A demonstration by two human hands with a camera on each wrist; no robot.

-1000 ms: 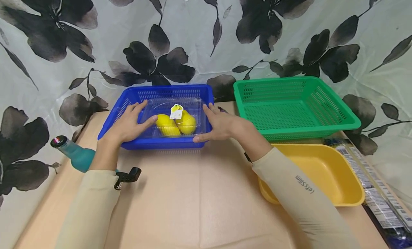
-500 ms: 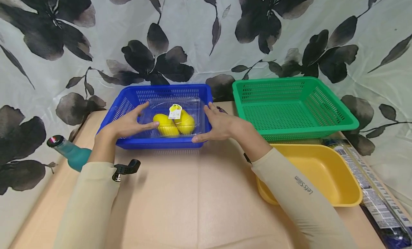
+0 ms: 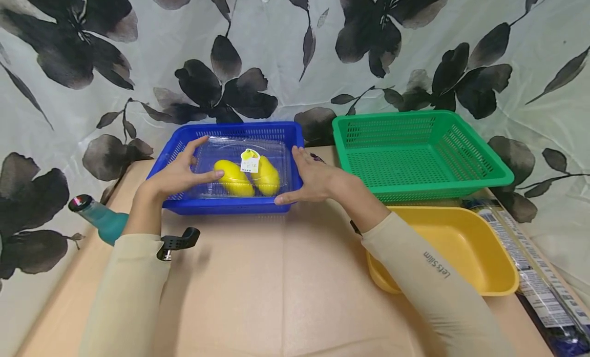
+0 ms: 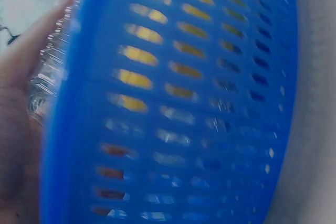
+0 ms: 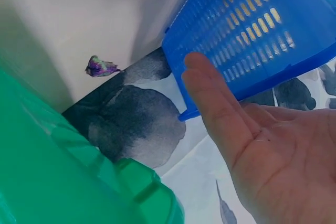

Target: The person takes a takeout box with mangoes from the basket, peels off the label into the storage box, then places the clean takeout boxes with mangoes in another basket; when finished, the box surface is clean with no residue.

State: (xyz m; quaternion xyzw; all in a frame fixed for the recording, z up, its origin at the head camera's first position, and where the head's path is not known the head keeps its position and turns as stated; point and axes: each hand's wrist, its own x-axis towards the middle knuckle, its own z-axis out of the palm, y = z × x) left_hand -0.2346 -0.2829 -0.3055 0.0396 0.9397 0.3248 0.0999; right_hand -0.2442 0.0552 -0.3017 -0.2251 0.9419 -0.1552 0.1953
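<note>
A clear plastic box [image 3: 213,153] holds two yellow mango-like fruits [image 3: 266,176] and bears a white tag [image 3: 250,161]. It is inside a blue perforated basket [image 3: 239,209]. My left hand [image 3: 172,175] holds the box by its left end, thumb on the front part and index finger at the back corner. In the left wrist view the basket wall [image 4: 89,129] covers much of that grip. My right hand [image 3: 318,179] is at the basket's right end, its fingers straight along the outside. The right wrist view shows these fingers [image 5: 215,100] extended beside the basket wall.
To the right stands a green perforated basket [image 3: 415,185], with a yellow tub [image 3: 465,249] in front of it. A teal bottle [image 3: 103,221] lies near my left forearm. Long plastic packs [image 3: 548,285] line the right table edge. A floral cloth [image 3: 286,65] hangs behind.
My left hand has shifted slightly left and changed its hold. The box's left end has risen and moved a little left, and the fruits have shifted inside. My right hand stays put.
</note>
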